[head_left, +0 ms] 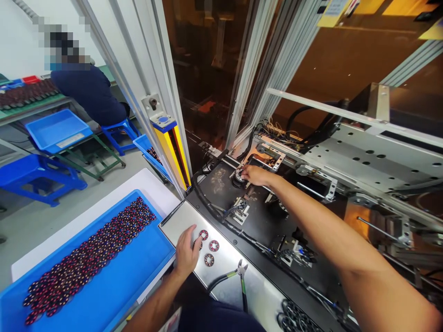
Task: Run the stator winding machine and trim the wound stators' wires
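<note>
My right hand (254,175) reaches over the black machine plate, its fingers closed round the top of a round fixture (238,179); whether a part is between them is hidden. Over the metal ledge (224,286), my left hand (187,249) has its fingers apart, with thumb and fingertips beside a ring-shaped coil part (199,243) that they partly cover. Near it lie more rings: one (204,235) just above, one (213,245) to the right and one (209,260) below. Pliers with green and black handles (241,269) rest open on the ledge.
On the left, a blue tray (138,258) holds rows of similar rings. Black parts (297,318) lie at the ledge's lower end. A yellow light-curtain post (173,152) rises at the machine's corner. A person (90,92) sits at a far bench.
</note>
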Tool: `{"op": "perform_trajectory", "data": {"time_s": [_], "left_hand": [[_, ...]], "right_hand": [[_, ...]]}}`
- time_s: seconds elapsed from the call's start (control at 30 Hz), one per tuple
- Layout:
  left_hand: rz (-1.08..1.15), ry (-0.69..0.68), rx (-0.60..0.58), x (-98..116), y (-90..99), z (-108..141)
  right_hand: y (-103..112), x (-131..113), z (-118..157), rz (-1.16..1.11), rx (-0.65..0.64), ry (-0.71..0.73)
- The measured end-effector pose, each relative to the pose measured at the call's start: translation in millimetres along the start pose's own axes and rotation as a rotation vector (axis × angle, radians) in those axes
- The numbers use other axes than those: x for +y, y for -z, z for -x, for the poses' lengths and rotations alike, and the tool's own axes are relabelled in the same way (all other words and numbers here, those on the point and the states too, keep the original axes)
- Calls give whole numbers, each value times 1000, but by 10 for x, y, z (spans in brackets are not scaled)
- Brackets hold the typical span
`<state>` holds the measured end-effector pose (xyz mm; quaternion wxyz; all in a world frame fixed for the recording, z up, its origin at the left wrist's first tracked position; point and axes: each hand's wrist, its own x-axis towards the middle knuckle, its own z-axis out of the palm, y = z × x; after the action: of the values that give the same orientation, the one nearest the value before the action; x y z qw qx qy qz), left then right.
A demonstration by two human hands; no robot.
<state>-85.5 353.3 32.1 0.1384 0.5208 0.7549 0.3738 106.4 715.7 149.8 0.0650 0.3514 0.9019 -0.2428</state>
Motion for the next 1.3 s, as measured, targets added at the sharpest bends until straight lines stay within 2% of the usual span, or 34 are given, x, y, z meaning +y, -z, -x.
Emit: {"op": "perform_trajectory", "data": {"time_s": [0.2,0.4,0.53,0.77,0.9,1.03,1.2,1.3], "left_hand": [[-15,-31,23,15,-4,-13],[-30,-64,45,-19,-37,-12],[-35,-79,55,-33,-54,-14],[-37,-105,60,-27,-42,-32],[-35,-89,48,-56,-65,-20],[-27,-80,51,-48,-67,-23],[-4,-101,77,16,-41,-51],[19,-100,78,24,-34,-71]], "right_hand": [[26,-57,46,41,-17,-72],[61,-96,-24,95,-64,-115],[32,-130,-5,139,-47,-131],[-13,-239,396,273,138,-61],[-136,-231,633,346,137,-37],[-215,-258,663,403,138,-28],[-45,-523,678,447,264,-31],[55,-782,1099,430,436,-25]]}}
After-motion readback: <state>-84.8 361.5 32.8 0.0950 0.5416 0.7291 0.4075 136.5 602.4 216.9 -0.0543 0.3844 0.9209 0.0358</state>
